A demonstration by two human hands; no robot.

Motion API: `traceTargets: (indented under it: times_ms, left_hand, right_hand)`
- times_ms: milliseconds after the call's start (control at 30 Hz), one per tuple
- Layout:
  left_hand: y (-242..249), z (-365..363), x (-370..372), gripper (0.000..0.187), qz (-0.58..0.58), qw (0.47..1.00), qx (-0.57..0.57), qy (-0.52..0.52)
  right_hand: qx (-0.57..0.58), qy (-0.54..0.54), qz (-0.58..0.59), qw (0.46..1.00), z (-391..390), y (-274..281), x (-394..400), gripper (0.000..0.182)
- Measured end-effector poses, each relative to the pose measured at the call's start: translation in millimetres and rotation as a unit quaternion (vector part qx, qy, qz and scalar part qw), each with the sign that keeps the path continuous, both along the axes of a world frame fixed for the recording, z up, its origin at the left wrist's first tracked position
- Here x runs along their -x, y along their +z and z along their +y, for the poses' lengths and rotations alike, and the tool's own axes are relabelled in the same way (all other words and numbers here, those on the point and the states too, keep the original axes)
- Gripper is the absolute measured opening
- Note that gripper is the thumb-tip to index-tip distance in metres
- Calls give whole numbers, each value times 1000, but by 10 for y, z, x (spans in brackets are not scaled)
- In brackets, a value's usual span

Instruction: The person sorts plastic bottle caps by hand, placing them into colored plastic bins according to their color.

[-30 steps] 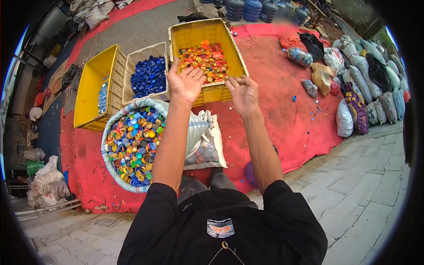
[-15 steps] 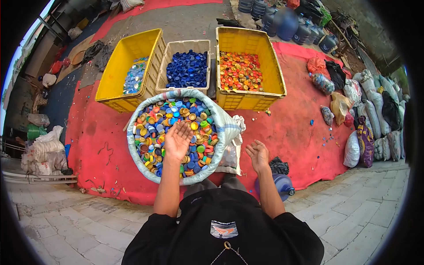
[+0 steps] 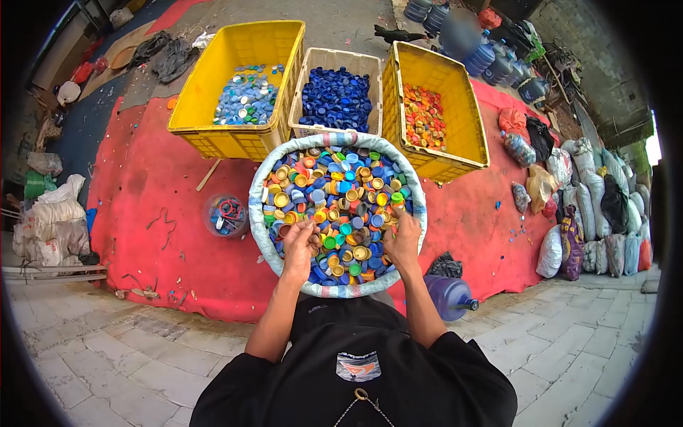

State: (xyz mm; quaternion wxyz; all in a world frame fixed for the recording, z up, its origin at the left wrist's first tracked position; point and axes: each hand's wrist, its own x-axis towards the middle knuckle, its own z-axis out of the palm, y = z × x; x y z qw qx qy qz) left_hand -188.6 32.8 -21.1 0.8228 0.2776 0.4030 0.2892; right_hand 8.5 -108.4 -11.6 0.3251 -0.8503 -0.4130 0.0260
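Observation:
A wide sack (image 3: 260,245) with a rolled rim stands in front of me, full of bottle caps (image 3: 346,213) in mixed colours. Over its near left part is my left hand (image 3: 301,250), fingers curled in a closed pinch; whatever they hold is too small to make out. My right hand (image 3: 404,243) is at the sack's right side, back of the hand toward me. Its fingers bend down among the caps and look closed, with their tips partly hidden.
Beyond the sack stand a yellow crate (image 3: 220,135) of pale caps, a whitish crate (image 3: 338,58) of dark blue caps and a yellow crate (image 3: 455,158) of red-orange caps. A small tub (image 3: 226,216) sits left; a water jug (image 3: 449,297) lies right. Filled sacks (image 3: 550,250) line the right.
Both hands were open with palms up, the right one outside the sack. Now both are over the caps with fingers curled. The view has shifted, so the sack appears farther right.

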Motion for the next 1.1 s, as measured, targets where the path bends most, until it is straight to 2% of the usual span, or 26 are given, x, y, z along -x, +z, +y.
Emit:
traceTargets:
  times_ms: [100, 233, 400, 600, 700, 733, 800, 867, 967, 1100]
  left_hand:
    - [-73, 91, 101, 16, 36, 998, -37, -22]
    - [0, 232, 124, 18, 90, 990, -100, -46]
    - [-37, 330, 21, 23, 163, 963, -205, -60]
    - [-111, 358, -170, 26, 261, 922, -275, -72]
    - [-228, 410, -259, 29, 304, 889, -333, -75]
    - [-258, 440, -287, 30, 324, 875, -350, -79]
    - [-239, 486, -346, 33, 363, 840, -396, -83]
    - [-146, 483, -407, 37, 398, 795, -450, -84]
    - [-168, 507, -515, 46, 447, 726, -516, -89]
    - [-117, 544, -638, 50, 497, 683, -518, -135]
  right_hand:
    - [66, 50, -52, 995, 128, 32, 87, 51]
    - [97, 70, -33, 992, 191, -6, 81, 52]
    - [87, 98, -28, 991, 187, -101, 40, 43]
    - [51, 99, -18, 994, 162, -69, -37, 35]
    - [-56, 46, 58, 996, 103, -158, -9, 35]
    - [-58, -1, 160, 985, 92, -143, 10, 31]
    - [-124, -52, 312, 941, 40, -148, 46, 29]
    - [-205, -71, 458, 862, -62, -96, 86, 26]
    - [-336, -73, 690, 637, -229, -9, 159, 25]
    - [-370, -82, 764, 522, -363, -27, 274, 18]
